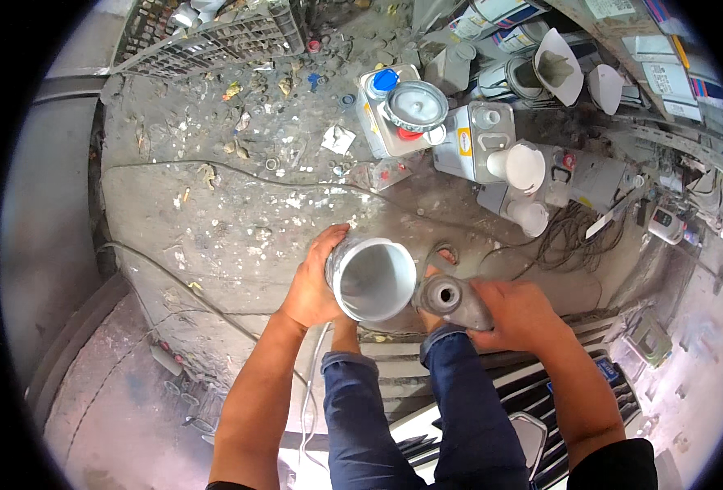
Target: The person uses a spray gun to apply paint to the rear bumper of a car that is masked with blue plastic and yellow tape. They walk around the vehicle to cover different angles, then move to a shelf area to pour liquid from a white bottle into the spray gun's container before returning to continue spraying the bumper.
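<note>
My left hand [311,284] is wrapped round the outer side of a round pale grey tub [373,282], whose open mouth faces up at me. Its inside looks pale, and I cannot tell whether any liquid lies at the bottom. Just to the right, my right hand [523,317] grips a dusty grey bottle [463,304]. The bottle's narrow neck is uncapped, tilted toward the tub and apart from its rim. Both hands are held above the floor, in front of my legs.
Ahead stand a square can [375,135] with a lidded tin [417,106] on it, and another can [453,155] beside white cups [525,167]. A coiled cable [569,237] lies right. A black crate [214,45] sits far left. Litter covers the stained floor [173,196].
</note>
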Tool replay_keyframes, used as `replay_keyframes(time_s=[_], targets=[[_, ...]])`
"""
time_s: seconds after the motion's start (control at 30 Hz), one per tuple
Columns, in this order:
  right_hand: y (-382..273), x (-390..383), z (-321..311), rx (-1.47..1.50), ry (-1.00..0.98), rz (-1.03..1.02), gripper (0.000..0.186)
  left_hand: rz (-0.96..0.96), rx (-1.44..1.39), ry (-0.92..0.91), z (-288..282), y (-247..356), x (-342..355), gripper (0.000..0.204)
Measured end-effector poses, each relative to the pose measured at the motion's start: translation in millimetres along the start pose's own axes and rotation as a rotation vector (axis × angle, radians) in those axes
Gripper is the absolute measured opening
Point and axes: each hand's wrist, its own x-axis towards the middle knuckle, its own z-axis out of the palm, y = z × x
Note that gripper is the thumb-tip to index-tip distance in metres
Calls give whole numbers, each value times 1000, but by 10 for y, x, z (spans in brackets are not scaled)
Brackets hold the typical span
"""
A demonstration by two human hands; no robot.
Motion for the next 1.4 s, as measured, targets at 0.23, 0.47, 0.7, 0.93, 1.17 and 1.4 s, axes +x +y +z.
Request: replay_keyframes(time_s=[0.23, 0.47, 0.7, 0.93, 1.17, 1.4], targets=[[110, 15, 263, 40, 10, 115, 70, -54, 11, -41, -111, -36, 2, 101], [377, 202, 1015, 134, 53, 371, 75, -31, -1, 11, -137, -121, -194, 112], [684, 679, 2170, 271, 262, 602, 75, -175, 119, 68, -182, 15, -385, 99], [862, 859, 2804, 498, 334, 779, 76, -414, 116, 255, -288, 51, -358, 69], [786, 811, 2888, 402, 186, 840, 80, -306, 207, 243, -321, 102, -323, 65], [741, 404, 2660, 701, 234, 892, 37, -490, 31, 347, -327, 89, -561, 73]])
